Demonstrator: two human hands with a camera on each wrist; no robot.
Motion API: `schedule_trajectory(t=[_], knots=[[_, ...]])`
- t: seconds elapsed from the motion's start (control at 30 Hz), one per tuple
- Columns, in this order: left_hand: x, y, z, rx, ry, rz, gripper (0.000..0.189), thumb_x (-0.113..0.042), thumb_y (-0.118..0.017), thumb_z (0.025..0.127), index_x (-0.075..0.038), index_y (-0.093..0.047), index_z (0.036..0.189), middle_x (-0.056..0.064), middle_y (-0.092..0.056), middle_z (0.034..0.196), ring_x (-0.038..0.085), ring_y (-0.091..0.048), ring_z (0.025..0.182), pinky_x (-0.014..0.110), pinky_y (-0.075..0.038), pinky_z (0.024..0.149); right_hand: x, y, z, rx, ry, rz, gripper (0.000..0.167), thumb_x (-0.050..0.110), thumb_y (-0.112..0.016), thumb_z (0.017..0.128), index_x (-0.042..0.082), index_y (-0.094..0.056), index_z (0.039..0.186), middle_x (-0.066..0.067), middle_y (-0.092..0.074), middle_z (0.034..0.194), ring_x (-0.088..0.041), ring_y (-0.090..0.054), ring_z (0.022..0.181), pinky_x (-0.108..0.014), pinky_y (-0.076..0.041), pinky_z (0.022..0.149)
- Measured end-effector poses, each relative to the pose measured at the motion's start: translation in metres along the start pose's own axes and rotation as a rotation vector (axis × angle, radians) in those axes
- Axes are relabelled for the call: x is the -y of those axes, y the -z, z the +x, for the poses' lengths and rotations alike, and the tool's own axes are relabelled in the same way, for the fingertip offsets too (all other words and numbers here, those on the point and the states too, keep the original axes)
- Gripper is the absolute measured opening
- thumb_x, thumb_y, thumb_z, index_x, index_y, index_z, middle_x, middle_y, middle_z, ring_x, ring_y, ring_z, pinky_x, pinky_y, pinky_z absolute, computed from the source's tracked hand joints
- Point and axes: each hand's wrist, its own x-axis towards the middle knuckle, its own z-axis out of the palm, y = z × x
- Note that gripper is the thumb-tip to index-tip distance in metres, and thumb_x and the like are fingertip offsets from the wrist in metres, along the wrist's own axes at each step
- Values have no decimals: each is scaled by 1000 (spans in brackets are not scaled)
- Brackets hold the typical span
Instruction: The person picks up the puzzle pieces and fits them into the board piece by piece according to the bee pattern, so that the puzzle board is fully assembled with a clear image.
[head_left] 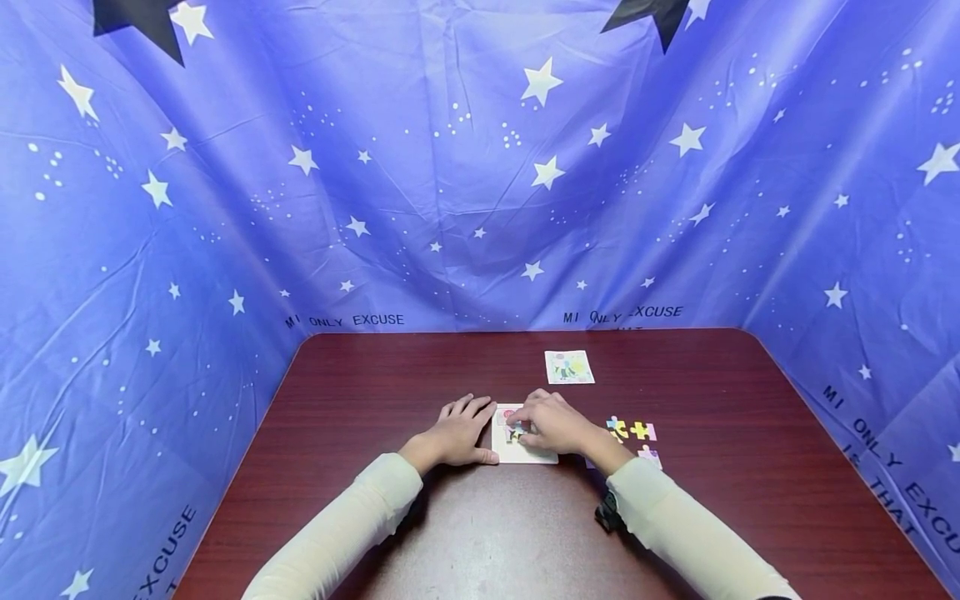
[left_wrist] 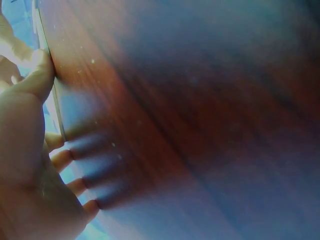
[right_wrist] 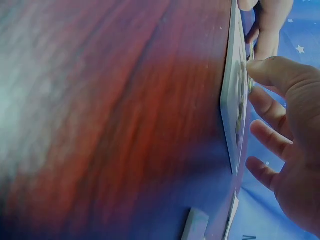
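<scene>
A white puzzle tray (head_left: 525, 457) lies flat on the table with a partly covered colourful picture inside it. My left hand (head_left: 457, 433) rests at its left side, fingers spread on the tabletop and thumb by the near left corner. Over the tray is my right hand (head_left: 557, 423), whose thumb and index finger pinch a puzzle piece (right_wrist: 251, 75) seen nearly edge-on in the right wrist view. The other fingers are loosely bent above the tray. My right hand hides much of the tray's right half.
Loose jigsaw pieces (head_left: 641, 431) lie right of the tray, some partly behind the right forearm. A square picture card (head_left: 568, 367) lies farther back. The dark red wooden table (head_left: 360, 375) ends at a blue star-patterned curtain (head_left: 450, 192) on the far side.
</scene>
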Motion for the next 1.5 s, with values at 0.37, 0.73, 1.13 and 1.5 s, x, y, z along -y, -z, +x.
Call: schedule_trajectory(t=[0.37,0.73,1.13,1.5], knots=[[0,2,-2,-10,-10,-3,99,-66,-67,87,-11,-32,160,10,-32,165,42,-27,152,60,-29,118,8,-9,11,-17,22,-35,27,26,-77,81,26,-78,109,12,-67,81,-22,-59,105,-39,-43,78],[0,3,-1,-13,-8,-8,99,-66,-68,86,-10,-32,160,11,-32,165,42,-27,152,60,-29,118,11,-7,13,-25,17,-55,25,23,-74,82,24,-79,107,7,-67,84,-25,-62,107,-43,-46,79],[0,1,-1,-19,-10,1,99,-66,-68,86,-10,-33,160,11,-33,165,42,-28,152,60,-30,117,14,-5,14,-19,-3,-102,25,24,-73,84,26,-80,108,4,-76,99,-25,-62,108,-43,-46,79],[1,-2,1,-22,-8,15,99,-66,-67,86,-10,-33,159,11,-33,165,42,-29,152,60,-31,116,15,-7,13,-20,-16,-140,24,25,-77,84,28,-82,107,8,-79,104,-22,-62,105,-40,-45,77]])
